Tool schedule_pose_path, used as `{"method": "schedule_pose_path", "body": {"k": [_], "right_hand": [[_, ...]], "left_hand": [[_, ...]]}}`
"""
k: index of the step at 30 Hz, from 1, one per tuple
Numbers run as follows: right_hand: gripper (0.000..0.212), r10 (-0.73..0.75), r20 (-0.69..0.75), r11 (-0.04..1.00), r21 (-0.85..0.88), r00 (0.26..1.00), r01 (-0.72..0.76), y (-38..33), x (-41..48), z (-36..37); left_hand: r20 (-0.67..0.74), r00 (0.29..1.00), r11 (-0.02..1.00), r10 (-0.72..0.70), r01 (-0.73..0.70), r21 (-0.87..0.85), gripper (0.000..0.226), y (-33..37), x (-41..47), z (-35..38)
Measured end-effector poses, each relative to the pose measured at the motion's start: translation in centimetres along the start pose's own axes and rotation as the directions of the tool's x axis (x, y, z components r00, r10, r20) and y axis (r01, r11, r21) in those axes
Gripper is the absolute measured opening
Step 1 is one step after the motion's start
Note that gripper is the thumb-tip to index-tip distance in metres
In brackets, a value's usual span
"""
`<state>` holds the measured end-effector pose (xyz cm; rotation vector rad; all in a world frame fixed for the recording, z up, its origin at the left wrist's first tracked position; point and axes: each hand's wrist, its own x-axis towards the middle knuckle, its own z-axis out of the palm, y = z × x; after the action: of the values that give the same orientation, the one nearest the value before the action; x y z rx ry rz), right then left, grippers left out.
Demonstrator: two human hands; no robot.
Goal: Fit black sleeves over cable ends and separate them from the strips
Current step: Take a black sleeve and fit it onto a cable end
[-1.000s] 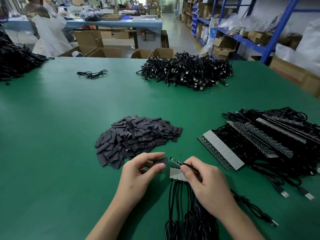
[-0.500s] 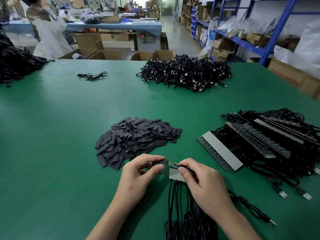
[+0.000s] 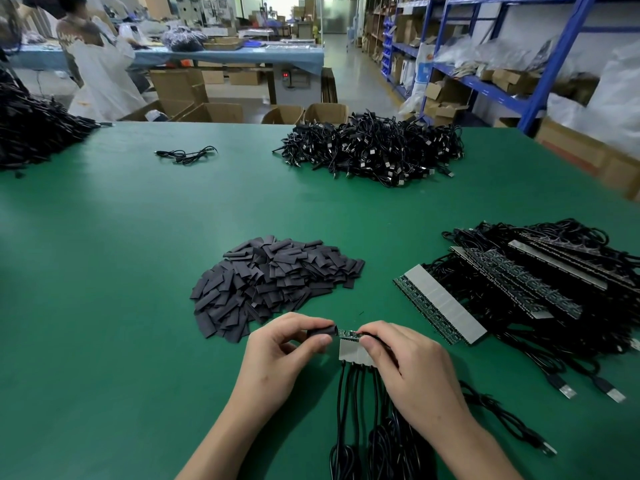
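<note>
I've closed the gap. A second ago the sleeve (image 3: 322,331) in my left hand (image 3: 280,355) sat apart from the cable end (image 3: 348,334); now its mouth touches the green tip. My left thumb and fingers pinch the sleeve, which is rounded open like a tube. My right hand (image 3: 405,368) pinches the cable end just behind that tip. The strip (image 3: 349,353) lies directly beneath the right pinch, and the pile of spare sleeves (image 3: 273,275) sits just beyond my left fingers. I judge the push-on is starting. I can't tell whether this end is already free of the strip.
</note>
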<state>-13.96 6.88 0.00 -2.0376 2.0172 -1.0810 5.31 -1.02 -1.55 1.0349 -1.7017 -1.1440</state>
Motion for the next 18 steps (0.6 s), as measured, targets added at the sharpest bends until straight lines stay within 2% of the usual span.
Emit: {"method": "schedule_pose_path", "body": {"k": [18], "right_hand": [[0.026, -0.083, -0.035, 0.975, -0.212, 0.996, 0.073, 0.56, 0.21, 0.42]], "left_hand": [[0.046, 0.999, 0.999, -0.001, -0.001, 0.040, 0.022, 0.27, -0.16, 0.06]]}}
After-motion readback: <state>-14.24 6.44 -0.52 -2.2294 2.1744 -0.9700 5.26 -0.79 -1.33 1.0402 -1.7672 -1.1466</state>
